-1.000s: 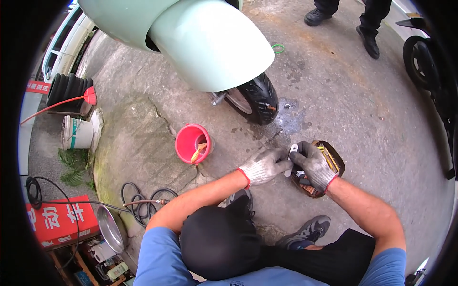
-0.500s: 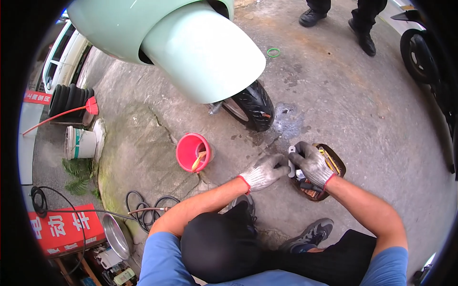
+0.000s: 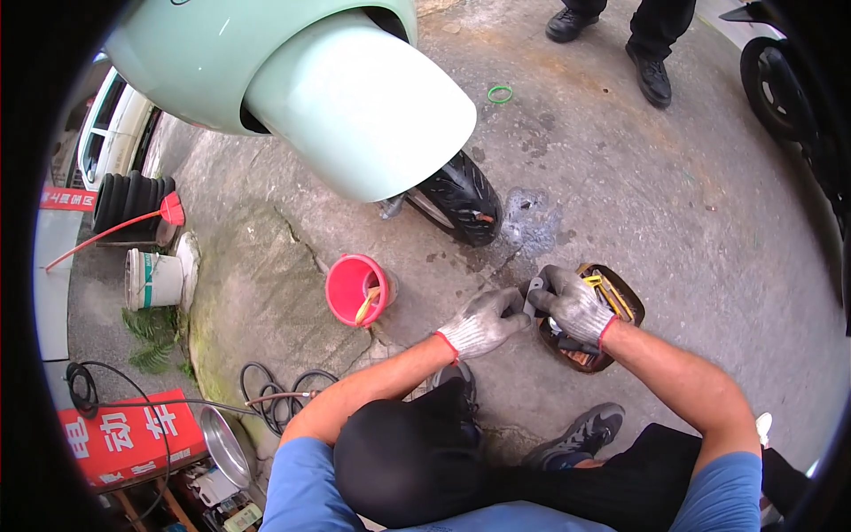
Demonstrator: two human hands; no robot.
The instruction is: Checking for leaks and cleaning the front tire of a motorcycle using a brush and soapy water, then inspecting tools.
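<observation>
Both my hands wear whitish knit work gloves with dark grey fingers and red cuffs. Between them, a small flat silvery metal piece [image 3: 534, 296] with a rounded end shows. My right hand [image 3: 574, 306] is closed, its thumb and fingers pinching that piece. From the other side, my left hand [image 3: 487, 324] meets it with curled fingers; what its fingertips hold is hidden. Below my right hand sits a dark oval tool container [image 3: 638, 312], partly covered by the hand. In it lie a yellow-handled tool [image 3: 608, 294] and various small items.
Ahead, a pale green scooter's front fender [image 3: 372, 115] hangs over its black tyre [image 3: 474, 199], beside a wet patch [image 3: 530, 220]. A pink bucket [image 3: 337, 288] stands to the left. A black hose [image 3: 266, 395] coils lower left. Another person's black shoes [image 3: 651, 78] are at the far right.
The view has shifted slightly. The metal piece has turned a little and come closer to my left fingers. Both hands stay together beside the tool container.
</observation>
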